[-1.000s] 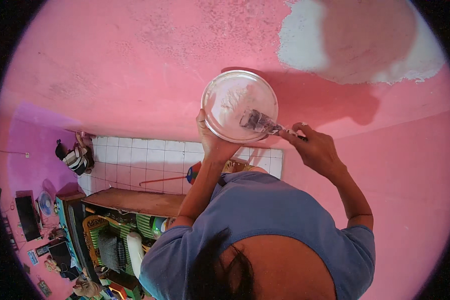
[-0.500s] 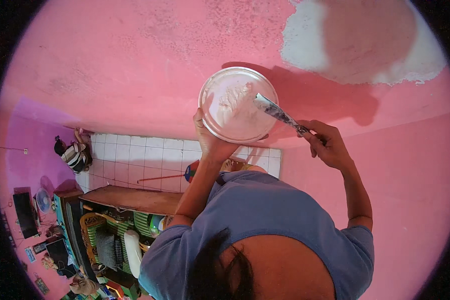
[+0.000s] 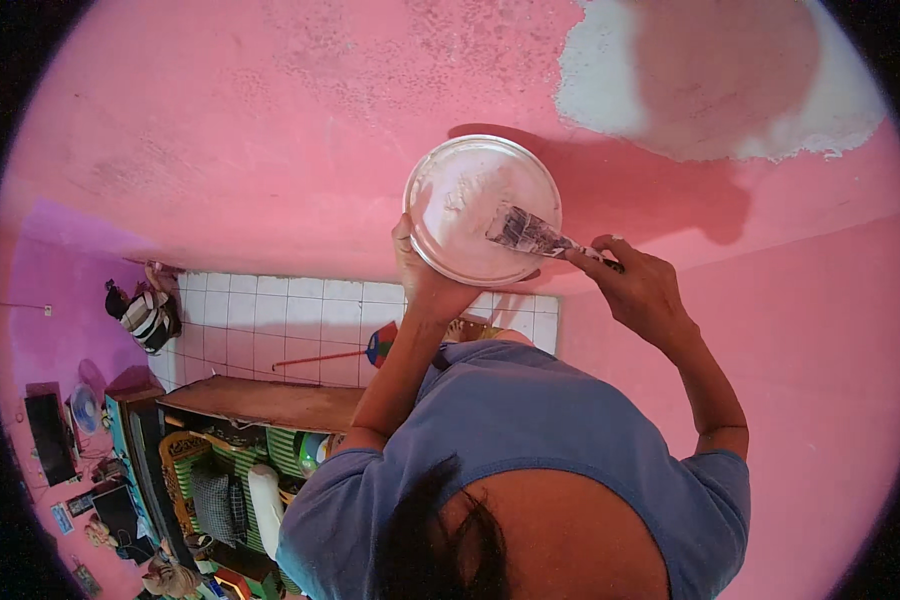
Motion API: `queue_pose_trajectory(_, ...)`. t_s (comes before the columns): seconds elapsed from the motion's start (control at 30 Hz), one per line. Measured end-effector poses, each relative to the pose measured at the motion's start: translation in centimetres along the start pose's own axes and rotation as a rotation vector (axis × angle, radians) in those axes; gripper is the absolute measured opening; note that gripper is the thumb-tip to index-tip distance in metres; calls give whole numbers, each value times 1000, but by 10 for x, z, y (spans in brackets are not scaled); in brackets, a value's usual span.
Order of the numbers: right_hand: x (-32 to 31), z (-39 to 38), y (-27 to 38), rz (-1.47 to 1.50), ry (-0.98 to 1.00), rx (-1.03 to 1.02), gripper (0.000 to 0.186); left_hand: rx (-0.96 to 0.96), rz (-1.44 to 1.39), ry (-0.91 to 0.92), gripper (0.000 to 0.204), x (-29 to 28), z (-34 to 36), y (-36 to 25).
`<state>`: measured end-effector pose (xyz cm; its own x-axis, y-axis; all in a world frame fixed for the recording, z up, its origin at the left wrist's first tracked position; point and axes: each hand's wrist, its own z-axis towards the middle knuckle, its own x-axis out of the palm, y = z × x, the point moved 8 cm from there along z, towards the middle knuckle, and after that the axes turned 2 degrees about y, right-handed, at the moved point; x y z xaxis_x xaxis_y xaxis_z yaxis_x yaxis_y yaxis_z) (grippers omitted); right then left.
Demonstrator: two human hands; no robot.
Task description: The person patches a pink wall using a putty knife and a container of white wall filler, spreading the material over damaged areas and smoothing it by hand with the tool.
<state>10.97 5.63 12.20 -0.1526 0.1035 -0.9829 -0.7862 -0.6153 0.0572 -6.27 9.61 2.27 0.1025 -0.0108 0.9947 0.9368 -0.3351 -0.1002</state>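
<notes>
- Across the top and right side, a pink wall (image 3: 270,120), mottled with dark specks, bearing 1 ragged white patch (image 3: 602,85) at upper right, partly in shadow.
- Below the wall, left of centre, a floor (image 3: 270,310) of white tiles with dark joints.
- At lower left, a brown wooden surface (image 3: 270,403), near a chair (image 3: 242,460) with green-striped cushions.
- At the floor's far left end, 1 other person (image 3: 150,322) in striped clothing, well apart from the plate.
- At lower centre, a blue shirt (image 3: 540,420).
- In front of the wall, above the shirt, a round white plate (image 3: 505,165) with a raised rim, face toward the camera.
- Grips the plate at its lower left with the left hand (image 3: 432,283), thumb at the rim, other fingers mostly hidden underneath.
- Pinches the handle of a smeared putty knife (image 3: 535,236) in the right hand (image 3: 645,295); lays the blade over the plate's lower right. Cannot tell whether touching.
- Near the plate's middle, a ridged smear of whitish paste (image 3: 462,195).
</notes>
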Motion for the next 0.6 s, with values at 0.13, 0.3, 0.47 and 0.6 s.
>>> queue_pose_trajectory(0.13, -6, 0, -11, 237, 68, 158, 36, -63, -61, 18, 82, -5, -1, 3)
queue_pose_trajectory(0.3, -10, -3, -26, 471, -1, 173, 33, -44, -28, -9, 82, -8, 0, -1)
queue_pose_trajectory(0.47, -6, -5, -29, 329, 164, 202, 26, -38, -21, -1, 82, -10, -1, -4)
queue_pose_trajectory(0.6, -11, 2, -23, 79, 113, 99, 25, -57, -5, -29, 82, -7, 0, -4)
